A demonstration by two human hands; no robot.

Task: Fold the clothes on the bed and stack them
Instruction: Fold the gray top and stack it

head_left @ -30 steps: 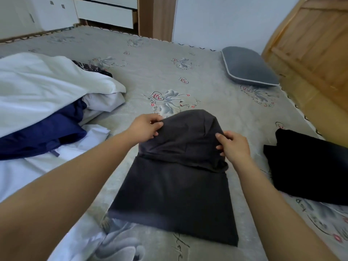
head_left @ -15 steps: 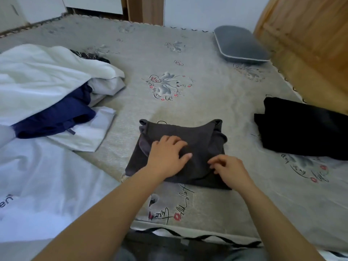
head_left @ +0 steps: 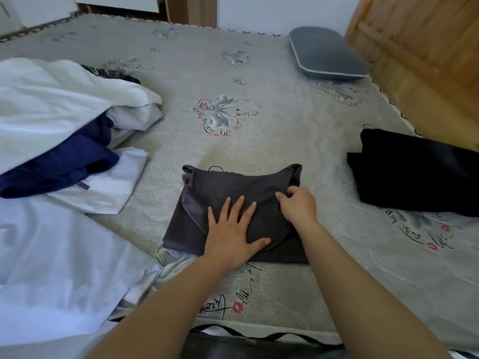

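- Dark grey garment [head_left: 233,193] lies folded into a rough rectangle on the bed [head_left: 298,141], near the front edge, centre of view.
- Left hand [head_left: 233,237]: flat, palm down, fingers spread, pressing the near half of the garment.
- Right hand [head_left: 298,206]: fingers curled, pinching a fold of the grey fabric at the garment's right side. The two hands are close together, not touching.
- Black folded garment [head_left: 414,174] lies to the right, well apart from the grey one.
- Left side: loose pile with white cloth [head_left: 51,99] on top, navy garment [head_left: 59,167] under it, and a pale sheet [head_left: 51,268] nearer the camera.
- Grey pillow [head_left: 324,55] sits at the far right of the bed, beside the wooden headboard [head_left: 427,47].
- Writing: the bed cover carries cursive script around grey flower prints with red hearts and lips; letters are distorted and not reliably readable. No brand tags legible on any garment.
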